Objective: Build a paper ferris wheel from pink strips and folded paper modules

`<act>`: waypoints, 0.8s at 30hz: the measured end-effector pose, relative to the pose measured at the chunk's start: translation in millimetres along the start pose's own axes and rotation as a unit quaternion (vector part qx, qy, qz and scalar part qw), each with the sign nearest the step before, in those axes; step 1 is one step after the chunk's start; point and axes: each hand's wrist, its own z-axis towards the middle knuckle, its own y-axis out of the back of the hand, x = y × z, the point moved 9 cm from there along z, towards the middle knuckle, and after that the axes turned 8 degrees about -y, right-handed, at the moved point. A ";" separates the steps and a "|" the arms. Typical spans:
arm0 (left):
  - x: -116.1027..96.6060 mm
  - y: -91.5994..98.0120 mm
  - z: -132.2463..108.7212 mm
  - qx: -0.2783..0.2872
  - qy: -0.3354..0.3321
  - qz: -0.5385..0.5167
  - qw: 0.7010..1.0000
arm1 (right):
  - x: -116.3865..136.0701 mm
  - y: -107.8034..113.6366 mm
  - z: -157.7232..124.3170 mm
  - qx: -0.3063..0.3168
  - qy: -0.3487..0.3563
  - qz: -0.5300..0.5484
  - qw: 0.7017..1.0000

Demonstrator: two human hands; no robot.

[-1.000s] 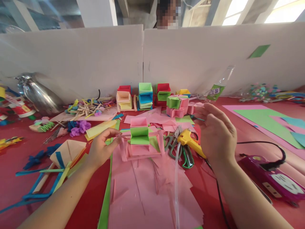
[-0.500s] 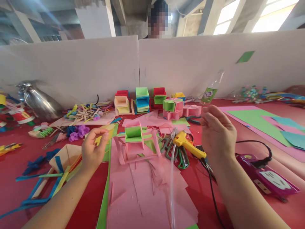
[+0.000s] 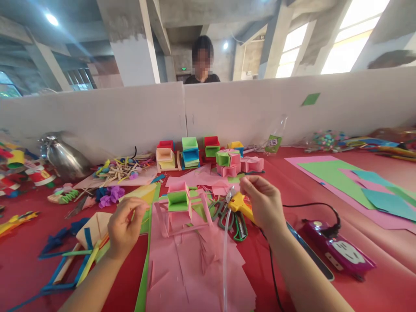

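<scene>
Yellow glue gun [image 3: 239,205], R hand [image 3: 265,203] closer

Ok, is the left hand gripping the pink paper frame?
No, the left hand is to the left of the pink paper frame, with a visible gap between them.

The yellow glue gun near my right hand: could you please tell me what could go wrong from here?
If the glue gun is hot, its nozzle might burn the right hand, which is very close.
The green-edged cutter lies beside it, so reaching there could perhaps cut a finger; I cannot tell whether its blade is out.
The black cord passes near the right forearm and might snag.
</scene>
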 end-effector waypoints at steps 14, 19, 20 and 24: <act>-119.7 -100.3 14.6 0.140 0.068 -0.068 0.985 | -17.5 -40.7 -75.8 0.197 -0.260 0.213 0.921; -116.7 -114.5 6.6 0.159 0.101 -0.055 0.981 | -23.5 -25.7 -95.3 0.189 -0.249 0.145 0.939; -115.0 -115.8 4.7 0.170 0.114 -0.059 0.977 | -23.9 -24.2 -97.8 0.194 -0.247 0.117 0.942; -112.8 -114.3 -2.5 0.213 0.154 -0.085 0.961 | -18.9 -23.1 -106.9 0.230 -0.231 0.001 0.945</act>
